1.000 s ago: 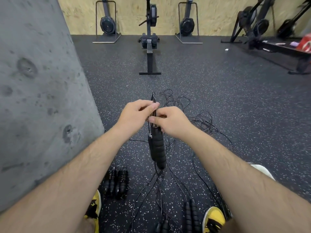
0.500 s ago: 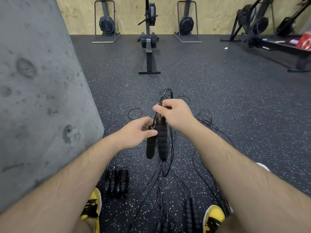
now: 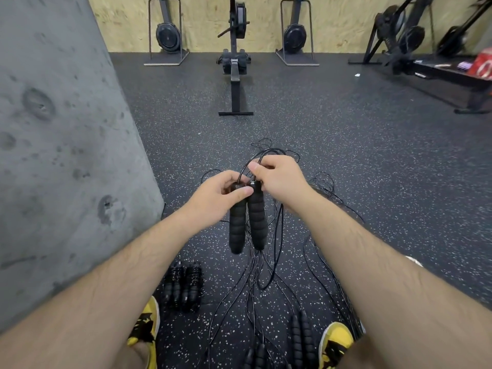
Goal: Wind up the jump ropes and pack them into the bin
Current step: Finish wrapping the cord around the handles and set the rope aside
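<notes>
The 2 black foam handles (image 3: pixel 247 222) hang side by side in mid-air, tops up, above the speckled rubber floor (image 3: pixel 346 155); they serve here as the landmark. The left hand (image 3: pixel 218 197) grasps the top of the left handle, thumb pressed across its front. The right hand (image 3: pixel 279 179), just right of and above the handles, pinches the thin black cord (image 3: pixel 246 166) where it arches out of the handle tops in a small loop. Below the handles the cord falls in several strands to the floor and joins a loose tangle of ropes (image 3: pixel 266 283) that also spreads behind and to the right of them.

Below and left of the handles a wound rope bundle (image 3: pixel 183 287) lies on the floor beside a yellow-and-black shoe (image 3: pixel 145 323). Below and right, more black handles (image 3: pixel 300 334) lie next to the other yellow shoe (image 3: pixel 336 342). Left of the handles stands a grey concrete wall (image 3: pixel 53 155). Far behind them a rowing machine (image 3: pixel 234 62) rests against the plywood wall. Far up and right, a red object (image 3: pixel 482 66) carries white marks too blurred to read. No bin shows in this view.
</notes>
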### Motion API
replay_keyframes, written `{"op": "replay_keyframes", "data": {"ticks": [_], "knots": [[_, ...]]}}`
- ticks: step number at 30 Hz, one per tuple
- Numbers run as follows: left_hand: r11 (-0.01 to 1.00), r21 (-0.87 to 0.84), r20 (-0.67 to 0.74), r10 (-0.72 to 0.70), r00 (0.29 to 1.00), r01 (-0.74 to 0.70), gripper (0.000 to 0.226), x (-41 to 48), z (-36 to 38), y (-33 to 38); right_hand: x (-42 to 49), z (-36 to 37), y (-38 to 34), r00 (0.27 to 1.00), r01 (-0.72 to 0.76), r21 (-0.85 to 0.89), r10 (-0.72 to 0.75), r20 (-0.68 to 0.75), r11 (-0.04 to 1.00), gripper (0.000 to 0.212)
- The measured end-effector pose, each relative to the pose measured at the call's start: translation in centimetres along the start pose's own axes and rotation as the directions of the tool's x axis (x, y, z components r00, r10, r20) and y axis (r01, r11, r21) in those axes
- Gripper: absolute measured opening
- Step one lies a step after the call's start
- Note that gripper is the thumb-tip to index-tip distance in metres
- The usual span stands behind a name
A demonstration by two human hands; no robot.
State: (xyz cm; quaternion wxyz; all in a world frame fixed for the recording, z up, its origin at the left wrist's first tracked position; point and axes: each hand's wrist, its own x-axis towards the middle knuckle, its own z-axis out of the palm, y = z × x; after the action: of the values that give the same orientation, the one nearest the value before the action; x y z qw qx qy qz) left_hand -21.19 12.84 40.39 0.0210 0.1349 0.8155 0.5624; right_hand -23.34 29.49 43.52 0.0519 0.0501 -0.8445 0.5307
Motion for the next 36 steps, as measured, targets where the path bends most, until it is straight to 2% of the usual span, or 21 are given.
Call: {"op": "replay_keyframes", "data": {"ticks": [4,7,9,12,13,15,17,18,21,22,23,25,26,27,29,31,33,36], "knots": [[0.999,0.05,-0.074,-0.016,0.997,0.02,0.013,0.0,0.3,0.1,0.2,0.5,0.3,1.0,-0.026,0.016,0.027,-0.015,1.0,0.035],[0.995,-0.05,-0.092,-0.095,0.991,0.091,0.012,0.2,0.3,0.2,0.1,0.3,0.2,1.0,-0.001,0.038,0.002,-0.019,0.999,0.04],[0.985,-0.116,-0.106,-0.137,0.985,0.125,0.009,0.4,0.2,0.4,-0.2,0.2,-0.2,1.0,0.006,0.015,-0.006,-0.002,1.0,0.035],[0.964,-0.216,-0.135,-0.186,0.973,0.154,0.01,0.6,0.1,1.1,-0.9,0.5,-0.3,0.995,0.02,-0.172,-0.003,0.102,0.985,0.019],[0.953,-0.252,-0.148,-0.206,0.967,0.165,0.013,0.6,0.1,1.3,-1.5,0.7,-0.4,0.986,0.031,-0.244,0.01,0.165,0.969,0.032],[0.932,-0.311,-0.168,-0.248,0.954,0.187,0.015,0.7,0.1,1.6,-2.7,1.0,-0.4,0.955,0.047,-0.372,0.067,0.287,0.927,0.071],[0.911,-0.352,-0.176,-0.291,0.94,0.216,0.016,0.8,0.3,1.5,-3.7,1.5,-0.1,0.948,0.076,-0.533,0.105,0.3,0.843,0.102],[0.902,-0.364,-0.179,-0.313,0.933,0.233,0.019,0.8,0.4,1.4,-4.0,1.7,0.1,0.961,0.088,-0.602,0.091,0.261,0.794,0.102],[0.894,-0.372,-0.185,-0.335,0.924,0.25,0.034,1.1,0.4,1.3,-4.1,2.1,0.1,0.99,0.09,-0.687,0.013,0.144,0.721,0.068],[0.907,-0.333,-0.192,-0.334,0.923,0.259,0.042,1.2,0.2,1.4,-3.9,1.9,0.0,0.992,0.103,-0.707,-0.016,0.129,0.7,0.062],[0.933,-0.219,-0.212,-0.33,0.92,0.284,0.053,1.1,0.0,1.4,-3.8,1.5,-0.1,0.991,0.123,-0.727,-0.04,0.131,0.675,0.057],[0.927,0.207,-0.288,-0.247,0.925,0.312,0.07,0.6,-0.7,1.5,-3.4,0.5,0.0,0.985,0.167,-0.751,-0.076,0.154,0.639,0.049],[0.88,0.403,-0.293,-0.135,0.946,0.251,0.08,0.0,-1.0,1.6,-3.3,0.0,0.1,0.98,0.196,-0.758,-0.089,0.18,0.622,0.048],[0.826,0.548,-0.242,0.01,0.97,0.128,0.09,-0.5,-1.4,1.8,-3.2,-0.3,0.2,0.972,0.23,-0.762,-0.1,0.214,0.606,0.047],[0.679,0.717,-0.002,0.228,0.974,-0.158,0.104,-1.2,-1.9,2.1,-3.1,-0.7,0.5,0.952,0.3,-0.749,-0.128,0.28,0.591,0.048],[0.51,0.803,0.197,0.264,0.944,-0.31,0.112,-1.2,-1.9,1.8,-3.2,-0.8,0.2,0.929,0.362,-0.72,-0.165,0.332,0.591,0.052],[0.416,0.85,0.229,0.261,0.938,-0.324,0.101,-0.7,-1.5,1.7,-3.2,-0.7,-0.1,0.911,0.402,-0.69,-0.188,0.367,0.601,0.056],[0.406,0.87,0.163,0.299,0.94,-0.28,0.055,-0.2,-1.1,2.3,-3.3,-0.6,-0.5,0.916,0.399,-0.718,-0.212,0.341,0.57,0.051]]}}
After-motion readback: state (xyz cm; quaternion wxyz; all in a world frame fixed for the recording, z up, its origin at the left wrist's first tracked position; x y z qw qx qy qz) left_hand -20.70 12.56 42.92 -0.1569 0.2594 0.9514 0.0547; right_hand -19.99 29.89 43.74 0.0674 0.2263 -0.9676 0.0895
